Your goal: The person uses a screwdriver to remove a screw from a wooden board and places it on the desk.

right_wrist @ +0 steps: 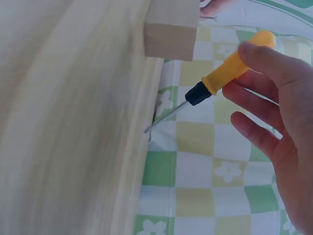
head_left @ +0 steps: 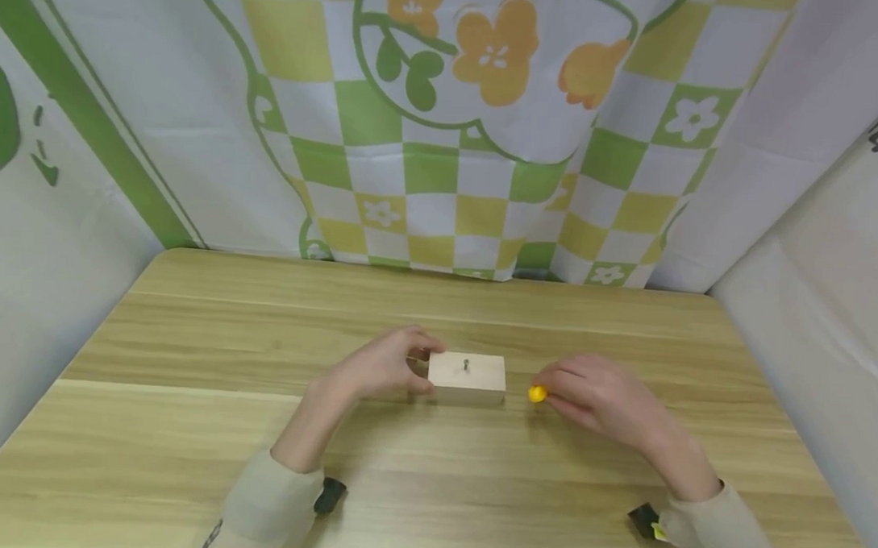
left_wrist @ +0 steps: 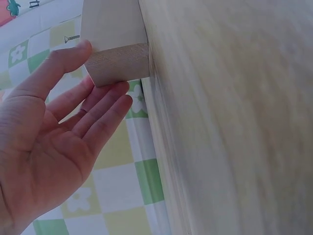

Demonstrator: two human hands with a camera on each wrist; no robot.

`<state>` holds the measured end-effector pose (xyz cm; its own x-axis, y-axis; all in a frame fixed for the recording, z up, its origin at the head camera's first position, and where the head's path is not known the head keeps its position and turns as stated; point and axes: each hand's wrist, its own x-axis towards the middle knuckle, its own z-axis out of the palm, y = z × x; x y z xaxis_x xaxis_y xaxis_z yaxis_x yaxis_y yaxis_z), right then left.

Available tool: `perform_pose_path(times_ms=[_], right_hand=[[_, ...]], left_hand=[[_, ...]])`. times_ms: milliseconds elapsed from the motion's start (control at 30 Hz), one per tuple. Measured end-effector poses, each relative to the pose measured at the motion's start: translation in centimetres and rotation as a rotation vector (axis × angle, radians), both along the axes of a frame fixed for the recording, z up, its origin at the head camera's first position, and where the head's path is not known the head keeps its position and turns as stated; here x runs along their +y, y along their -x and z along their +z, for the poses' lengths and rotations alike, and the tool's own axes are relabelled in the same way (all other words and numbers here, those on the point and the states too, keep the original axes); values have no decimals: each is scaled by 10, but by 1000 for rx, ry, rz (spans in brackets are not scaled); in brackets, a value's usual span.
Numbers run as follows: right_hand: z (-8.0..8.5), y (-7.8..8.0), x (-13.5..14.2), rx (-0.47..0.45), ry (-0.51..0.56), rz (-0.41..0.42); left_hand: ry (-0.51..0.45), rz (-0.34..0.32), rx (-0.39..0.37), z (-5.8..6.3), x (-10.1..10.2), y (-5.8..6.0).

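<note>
A pale wooden block [head_left: 468, 372] lies on the table, with a small metal screw [head_left: 466, 364] standing upright from its top face. My left hand [head_left: 385, 364] holds the block by its left end, thumb on one side and fingers on the other, as the left wrist view shows with the hand [left_wrist: 58, 132] at the block's end [left_wrist: 117, 63]. To the right of the block, my right hand [head_left: 598, 392] pinches the yellow handle of a screwdriver [right_wrist: 230, 71]. The screwdriver's thin shaft slants down, its tip at or close to the tabletop and apart from the block.
The wood-grain table [head_left: 187, 426] extends around both hands. Behind it hangs a green, yellow and white checked curtain [head_left: 428, 169], with white cloth walls [head_left: 830, 304] at the sides. Each wrist carries a dark strap piece [head_left: 329, 496].
</note>
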<state>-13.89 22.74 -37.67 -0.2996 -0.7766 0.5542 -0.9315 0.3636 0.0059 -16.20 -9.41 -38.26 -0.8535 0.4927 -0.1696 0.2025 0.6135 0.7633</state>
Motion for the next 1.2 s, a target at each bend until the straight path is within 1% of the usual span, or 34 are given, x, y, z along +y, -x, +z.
perform_pose_path(times_ms=[100, 233, 300, 433, 733, 1000, 1200], right_hand=[[5, 1, -4, -13, 38, -33], [14, 1, -10, -26, 100, -89], [18, 1, -13, -13, 129, -91], [24, 2, -19, -10, 145, -105], [30, 4, -28, -63, 196, -82], [39, 5, -42, -91, 251, -104], [44, 10, -58, -145, 350, -41]], left_hand=[[-8, 0, -6, 0, 0, 0], [6, -5, -10, 0, 0, 0], [21, -3, -11, 1, 1, 0], [34, 3, -8, 3, 2, 0], [61, 11, 8, 6, 6, 0], [90, 7, 19, 5, 7, 1], [93, 10, 24, 5, 8, 2]])
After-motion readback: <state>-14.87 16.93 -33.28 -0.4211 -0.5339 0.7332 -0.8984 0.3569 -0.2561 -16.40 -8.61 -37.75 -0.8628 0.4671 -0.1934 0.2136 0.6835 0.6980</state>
